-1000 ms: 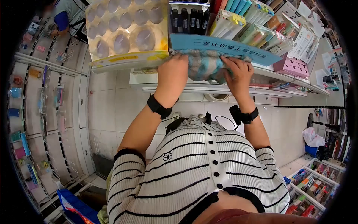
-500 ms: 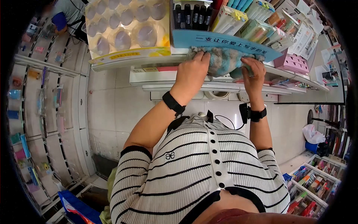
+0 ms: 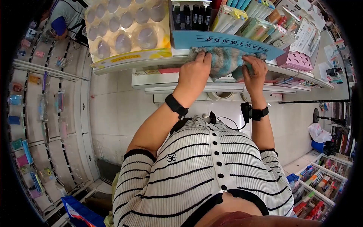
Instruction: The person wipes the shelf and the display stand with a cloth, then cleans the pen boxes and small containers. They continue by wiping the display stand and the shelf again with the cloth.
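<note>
A fuzzy grey and blue striped cloth [image 3: 225, 61] hangs over the front edge of the shelf [image 3: 177, 60], just below a blue display box [image 3: 227, 42] with Chinese writing. My left hand [image 3: 196, 72] grips the cloth's left part, fingertips pressed into the pile. At its right end, my right hand [image 3: 255, 74] has fingers curled over the cloth, with the thumb below. Both wrists carry black straps.
Left of the display box stands a yellow-edged tray [image 3: 132, 57] with clear domes. Boxed pens [image 3: 230, 19] fill the display, and a pink box [image 3: 295, 61] sits to its right. Another person [image 3: 68, 19] is at upper left. Drawers of goods [image 3: 321, 181] stand at lower right.
The view has shifted slightly. Both hands keep their hold on the cloth, which stays at the shelf edge with hardly any movement.
</note>
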Demonstrator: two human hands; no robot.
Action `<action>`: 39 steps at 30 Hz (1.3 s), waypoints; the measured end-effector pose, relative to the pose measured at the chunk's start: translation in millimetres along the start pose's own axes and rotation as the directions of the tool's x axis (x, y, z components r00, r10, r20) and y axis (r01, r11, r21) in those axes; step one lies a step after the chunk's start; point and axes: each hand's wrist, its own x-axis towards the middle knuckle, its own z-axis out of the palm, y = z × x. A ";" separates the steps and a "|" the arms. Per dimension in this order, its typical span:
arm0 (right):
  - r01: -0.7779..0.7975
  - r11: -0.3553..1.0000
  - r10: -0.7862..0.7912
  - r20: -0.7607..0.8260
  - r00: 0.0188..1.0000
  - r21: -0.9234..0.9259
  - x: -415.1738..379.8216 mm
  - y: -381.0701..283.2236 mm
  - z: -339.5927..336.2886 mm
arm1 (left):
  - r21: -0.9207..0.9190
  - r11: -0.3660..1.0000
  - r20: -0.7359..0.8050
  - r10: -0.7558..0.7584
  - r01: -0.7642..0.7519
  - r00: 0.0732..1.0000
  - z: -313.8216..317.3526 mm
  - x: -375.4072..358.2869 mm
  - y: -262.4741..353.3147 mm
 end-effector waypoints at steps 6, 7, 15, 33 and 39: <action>0.004 1.000 -0.004 0.003 1.000 -0.002 -1.1 2.6 1.0 | -0.002 1.000 0.007 -0.001 0.001 1.000 1.5 -0.6 -1.4; 0.004 1.000 -0.004 0.003 1.000 -0.003 -0.9 1.7 0.6 | -0.003 1.000 0.007 -0.001 0.001 1.000 1.6 -0.7 -1.5; -0.010 1.000 0.011 0.013 1.000 -0.028 -1.3 0.6 0.7 | -0.016 1.000 0.014 -0.012 0.012 1.000 -1.4 0.6 0.4; -0.023 0.999 0.023 0.012 1.000 -0.026 -3.5 3.3 3.6 | -0.001 1.000 0.021 -0.016 0.016 1.000 -1.3 0.0 1.3; -0.023 0.999 0.023 0.010 1.000 -0.023 -3.8 3.1 3.8 | -0.006 1.000 0.023 -0.013 0.013 1.000 -0.4 -0.1 0.7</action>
